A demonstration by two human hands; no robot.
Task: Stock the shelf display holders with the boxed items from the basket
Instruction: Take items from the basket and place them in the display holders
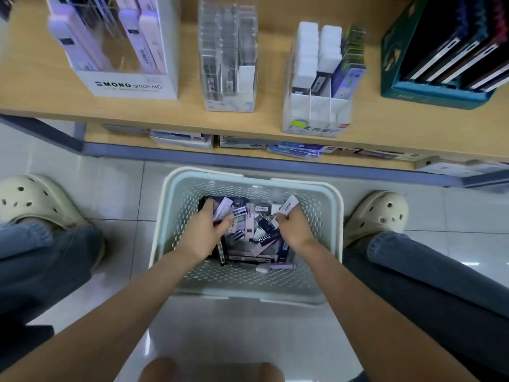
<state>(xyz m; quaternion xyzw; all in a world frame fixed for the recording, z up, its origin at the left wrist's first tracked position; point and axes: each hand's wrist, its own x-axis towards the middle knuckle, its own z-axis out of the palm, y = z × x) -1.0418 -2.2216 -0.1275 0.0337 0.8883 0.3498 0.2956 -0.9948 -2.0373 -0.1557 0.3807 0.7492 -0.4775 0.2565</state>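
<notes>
While the shelf (pixel 33 86) beyond the left hand (pixel 205 230) and right hand (pixel 293 230) carries part-filled display holders (pixel 316 108), the basket (pixel 336 216) around them lies heaped, so much seems left, the left clutching several boxes (pixel 222 209), the right pinching one white box (pixel 289 204).

Four display holders (pixel 316 111) line the upper shelf (pixel 35 89). One basket (pixel 242 279) sits between two cream clogs (pixel 377 213), a left hand (pixel 205 230) and a right hand (pixel 293 228) inside. Its boxed items (pixel 256 235) are too heaped to count.
</notes>
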